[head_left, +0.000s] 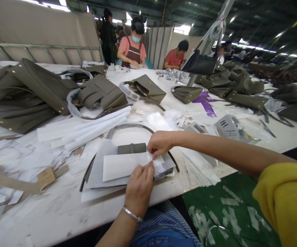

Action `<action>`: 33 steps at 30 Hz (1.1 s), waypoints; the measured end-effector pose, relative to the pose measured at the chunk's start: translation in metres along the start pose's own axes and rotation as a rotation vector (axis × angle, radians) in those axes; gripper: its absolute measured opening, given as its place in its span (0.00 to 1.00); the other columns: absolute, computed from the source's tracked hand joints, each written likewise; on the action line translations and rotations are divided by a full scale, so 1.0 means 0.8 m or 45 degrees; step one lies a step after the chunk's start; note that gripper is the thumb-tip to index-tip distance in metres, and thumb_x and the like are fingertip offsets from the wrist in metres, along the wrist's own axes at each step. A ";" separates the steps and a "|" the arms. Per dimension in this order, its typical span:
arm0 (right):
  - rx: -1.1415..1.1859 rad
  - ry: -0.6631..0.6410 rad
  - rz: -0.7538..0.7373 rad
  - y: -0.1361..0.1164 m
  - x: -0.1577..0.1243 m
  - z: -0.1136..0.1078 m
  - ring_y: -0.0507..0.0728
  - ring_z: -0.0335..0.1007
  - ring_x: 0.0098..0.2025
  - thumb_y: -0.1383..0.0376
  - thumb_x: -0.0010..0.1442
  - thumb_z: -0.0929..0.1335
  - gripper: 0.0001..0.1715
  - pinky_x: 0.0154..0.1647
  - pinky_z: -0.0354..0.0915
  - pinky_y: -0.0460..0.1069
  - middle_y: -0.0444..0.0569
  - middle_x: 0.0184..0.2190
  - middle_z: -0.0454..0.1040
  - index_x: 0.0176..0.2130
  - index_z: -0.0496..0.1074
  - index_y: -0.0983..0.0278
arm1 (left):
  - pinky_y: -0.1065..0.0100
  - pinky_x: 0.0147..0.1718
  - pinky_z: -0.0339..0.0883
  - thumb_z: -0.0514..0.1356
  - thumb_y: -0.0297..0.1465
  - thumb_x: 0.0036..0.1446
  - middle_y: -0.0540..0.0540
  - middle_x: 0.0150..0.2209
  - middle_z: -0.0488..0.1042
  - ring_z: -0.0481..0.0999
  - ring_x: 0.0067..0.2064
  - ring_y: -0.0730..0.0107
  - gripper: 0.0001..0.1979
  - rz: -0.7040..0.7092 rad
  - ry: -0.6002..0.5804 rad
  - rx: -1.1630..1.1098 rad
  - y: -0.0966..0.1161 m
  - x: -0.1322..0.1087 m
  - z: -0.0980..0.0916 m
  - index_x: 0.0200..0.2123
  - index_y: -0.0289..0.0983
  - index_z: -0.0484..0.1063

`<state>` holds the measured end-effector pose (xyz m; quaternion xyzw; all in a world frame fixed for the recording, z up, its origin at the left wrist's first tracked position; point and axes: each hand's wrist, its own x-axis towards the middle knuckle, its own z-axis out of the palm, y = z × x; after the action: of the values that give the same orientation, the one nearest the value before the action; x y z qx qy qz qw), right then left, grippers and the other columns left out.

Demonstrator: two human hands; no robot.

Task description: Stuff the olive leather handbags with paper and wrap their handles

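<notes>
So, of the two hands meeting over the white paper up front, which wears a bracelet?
The left hand: a silver bracelet circles its wrist. The right hand, on the arm with the yellow sleeve, has a bare wrist.

Counter (55,219): white, smudged along near edge
Floor (210,197): green, littered with scraps (229,201)
Partition (42,29): beige, beyond the far-left corner
Lights (294,55): bright strips above us

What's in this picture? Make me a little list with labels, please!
Left hand: touching the right end of a white rectangular papery sheet
Bangle: round, silvery, on the left wrist
Right hand: bent close to that same end
Just beyond: olive-grey oblong leather-like piece
Farther back: olive, boxy, leather-like bags
Opposite: person wearing a brown apron
</notes>
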<state>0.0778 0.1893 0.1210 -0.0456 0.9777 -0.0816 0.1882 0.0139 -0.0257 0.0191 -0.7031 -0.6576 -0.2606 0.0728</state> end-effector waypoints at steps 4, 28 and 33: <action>-0.085 -0.095 -0.017 -0.001 0.022 -0.003 0.51 0.65 0.26 0.58 0.52 0.76 0.08 0.25 0.47 0.47 0.40 0.25 0.78 0.32 0.80 0.57 | 0.55 0.57 0.68 0.58 0.24 0.62 0.45 0.53 0.75 0.72 0.49 0.61 0.14 0.001 0.001 -0.012 0.000 -0.001 0.003 0.51 0.37 0.69; 0.460 -0.396 0.218 0.062 0.071 0.002 0.49 0.65 0.22 0.44 0.42 0.77 0.27 0.25 0.55 0.45 0.40 0.19 0.72 0.27 0.77 0.65 | 0.60 0.45 0.74 0.63 0.26 0.60 0.46 0.44 0.78 0.74 0.45 0.64 0.18 -0.038 0.131 -0.105 0.001 -0.003 0.010 0.53 0.34 0.68; 0.623 -0.426 0.287 0.067 0.064 -0.001 0.51 0.68 0.26 0.41 0.43 0.75 0.32 0.28 0.59 0.44 0.45 0.23 0.75 0.32 0.79 0.67 | 0.61 0.44 0.74 0.63 0.25 0.60 0.46 0.45 0.78 0.74 0.44 0.64 0.18 -0.031 0.145 -0.106 0.000 -0.002 0.011 0.53 0.35 0.68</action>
<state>0.0272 0.2362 0.0936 0.0969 0.8835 -0.2843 0.3595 0.0163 -0.0234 0.0105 -0.6814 -0.6495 -0.3283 0.0776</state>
